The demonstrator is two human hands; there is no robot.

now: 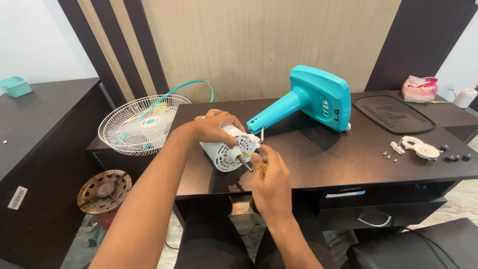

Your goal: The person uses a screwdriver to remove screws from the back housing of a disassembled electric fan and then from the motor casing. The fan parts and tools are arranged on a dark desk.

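My left hand (215, 127) grips a white fan motor housing (228, 154) from above, holding it on the dark table (323, 159) with its metal shaft pointing toward me. Just right of the shaft, my right hand (271, 178) pinches thin yellow and white wires coming out of the motor's front. A turquoise fan stand with its square base (312, 97) lies on its side behind the motor, neck pointing toward it.
A white wire fan guard (142, 123) rests at the table's left end. A black plastic grille plate (393, 113), small white parts (420, 147) and several screws (391, 155) lie at the right. A round metal disc (103, 191) sits on the floor at left.
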